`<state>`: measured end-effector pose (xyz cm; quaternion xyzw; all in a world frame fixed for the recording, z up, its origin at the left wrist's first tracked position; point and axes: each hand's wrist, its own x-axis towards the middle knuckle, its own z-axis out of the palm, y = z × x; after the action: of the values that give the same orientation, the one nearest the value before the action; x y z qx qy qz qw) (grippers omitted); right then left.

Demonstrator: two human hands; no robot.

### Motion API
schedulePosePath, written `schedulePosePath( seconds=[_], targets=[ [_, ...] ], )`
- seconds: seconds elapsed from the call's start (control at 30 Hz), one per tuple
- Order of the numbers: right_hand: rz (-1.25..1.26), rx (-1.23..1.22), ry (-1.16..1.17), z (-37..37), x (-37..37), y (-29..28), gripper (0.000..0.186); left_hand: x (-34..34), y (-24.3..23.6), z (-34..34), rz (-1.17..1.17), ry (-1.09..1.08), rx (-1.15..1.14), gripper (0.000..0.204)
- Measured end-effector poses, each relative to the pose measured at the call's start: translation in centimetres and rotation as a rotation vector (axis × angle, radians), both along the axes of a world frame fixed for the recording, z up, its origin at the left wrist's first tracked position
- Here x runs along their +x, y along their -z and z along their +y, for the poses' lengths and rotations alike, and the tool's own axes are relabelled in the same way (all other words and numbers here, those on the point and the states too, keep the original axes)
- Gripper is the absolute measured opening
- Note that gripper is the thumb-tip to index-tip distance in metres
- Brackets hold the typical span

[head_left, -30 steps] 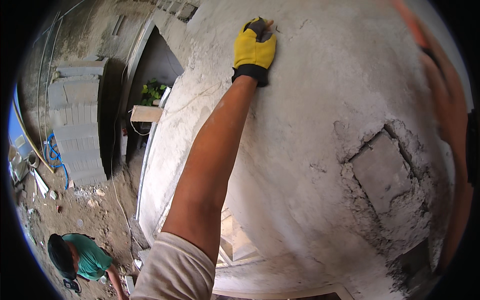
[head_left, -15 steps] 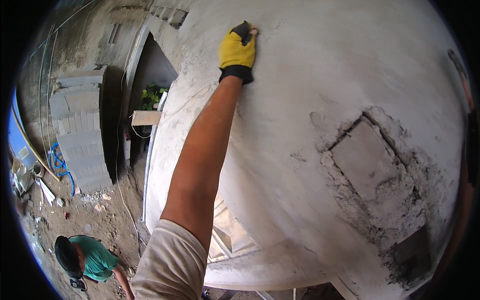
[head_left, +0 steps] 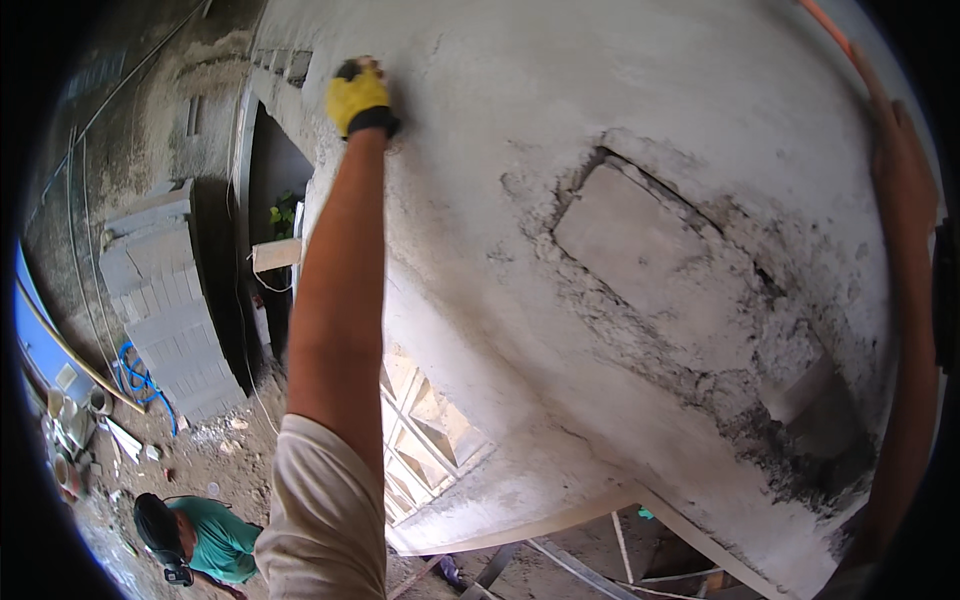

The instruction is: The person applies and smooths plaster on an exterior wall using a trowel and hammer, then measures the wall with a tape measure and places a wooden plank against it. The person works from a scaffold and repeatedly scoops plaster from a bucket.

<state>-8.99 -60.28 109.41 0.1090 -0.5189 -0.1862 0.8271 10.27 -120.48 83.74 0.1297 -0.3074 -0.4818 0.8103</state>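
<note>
- Plastered wall (head_left: 480,170) is spreading out before you, surrounding one rough-edged rectangular patch (head_left: 640,230).
- Fingers of your left hand (head_left: 360,95) are curling close together at the wall, above and left of the patch; blur is hiding their tips, so whether they are pinching anything cannot be told.
- One yellow glove with one dark cuff (head_left: 372,121) is covering that hand.
- Compared with a second ago, you are holding it less high above the patch and nearer the small openings (head_left: 285,65) at the wall's left margin, so your reach is now covering that margin's side of the plaster.
- Your right hand (head_left: 895,130) is showing, apparently bare, above and right of the patch, where half a second ago it was barely visible; it is meeting one orange strip (head_left: 835,35), though its grip is not clear.
- Farther out, one lattice panel (head_left: 430,440) is sitting below and left of the patch.
- Well left of the patch, one wooden piece (head_left: 275,254), one leafy plant (head_left: 284,212), one stack of grey blocks (head_left: 160,290) and one blue hose (head_left: 145,380) are showing.
- One person in a green shirt (head_left: 220,540) is standing far below and left of the patch.
</note>
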Motion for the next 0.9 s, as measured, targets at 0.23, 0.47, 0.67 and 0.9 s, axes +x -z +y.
schedulePosePath(
  seconds=[0.23,0.47,0.67,0.9],
  targets=[
    [0.124,0.200,-0.154,1.1,-1.5,-0.1,0.060,6.8,1.2,24.8,-0.218,0.374,-0.306,0.028],
    [-0.352,0.265,-0.384,0.4,2.4,1.9,0.034,12.6,1.3,45.3,-0.036,1.026,-0.425,0.018],
    [-0.445,0.081,-0.757,6.0,9.3,19.7,0.058,10.5,4.4,55.5,-0.019,1.339,-0.479,0.012],
    [-2.211,-0.371,-1.295,34.6,19.3,63.6,0.033,9.4,25.3,67.6,-0.793,1.187,-0.297,0.008]
  ],
)
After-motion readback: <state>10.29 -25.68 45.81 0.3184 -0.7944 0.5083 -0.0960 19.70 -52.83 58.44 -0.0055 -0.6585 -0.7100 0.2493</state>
